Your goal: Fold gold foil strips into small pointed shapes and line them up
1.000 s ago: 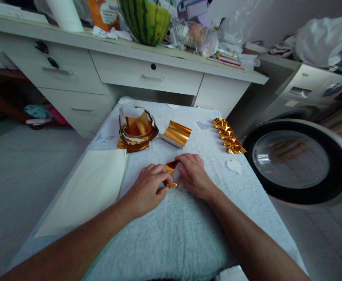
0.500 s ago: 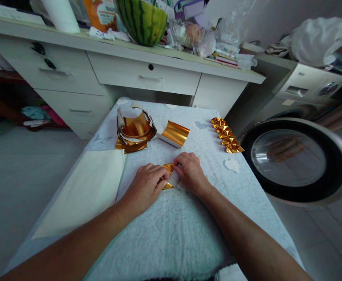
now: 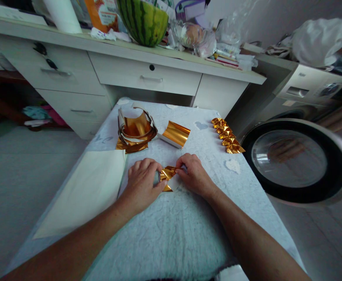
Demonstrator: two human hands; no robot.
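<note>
A small sheet of gold foil paper [image 3: 168, 173], partly folded, lies on the cloth-covered table between my hands; a bit of its pale underside shows on the right. My left hand [image 3: 143, 181] holds its left side, thumb at the lower part and index finger at the upper corner. At the right corner, my right hand [image 3: 192, 171] pinches the paper between thumb and fingers. Just beyond is a curled gold foil sheet [image 3: 176, 134]. A stack of curled gold foil sheets [image 3: 135, 130] sits farther left. Several folded gold foil pieces [image 3: 227, 135] stand in a row at the right.
A large pale sheet [image 3: 85, 191] covers the table's left side. Behind stands a white drawer desk [image 3: 147, 80] with a cut watermelon [image 3: 144, 23] and plastic bags on top. The open round washing machine door [image 3: 298, 160] reaches close to the table's right edge.
My left hand has opened out, thumb and index finger moving apart to the left, uncovering more of the gold foil paper. My right hand stays at its right corner.
</note>
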